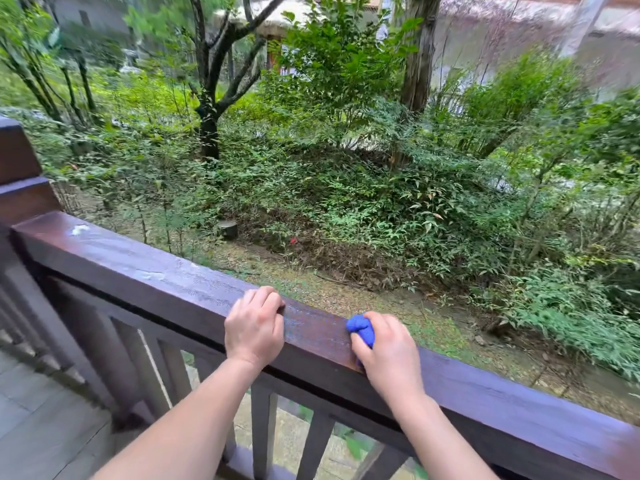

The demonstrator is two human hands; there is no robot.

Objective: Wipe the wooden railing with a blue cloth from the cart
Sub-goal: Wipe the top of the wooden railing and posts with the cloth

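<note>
A dark brown wooden railing (pixel 149 268) runs from the upper left down to the lower right. My right hand (pixel 389 351) is shut on a bunched blue cloth (pixel 362 328) and presses it on the top of the rail. My left hand (pixel 254 323) rests beside it on the rail, fingers curled over the far edge, gripping the wood. A damp, streaked patch shows between the two hands. Pale smears mark the rail farther left (pixel 149 274). The cart is not in view.
A thick wooden post (pixel 19 174) stands at the left end of the rail. Balusters (pixel 263 431) drop below it to a grey plank deck (pixel 38 417). Beyond the rail lie a gravel strip, shrubs and trees (pixel 207 98).
</note>
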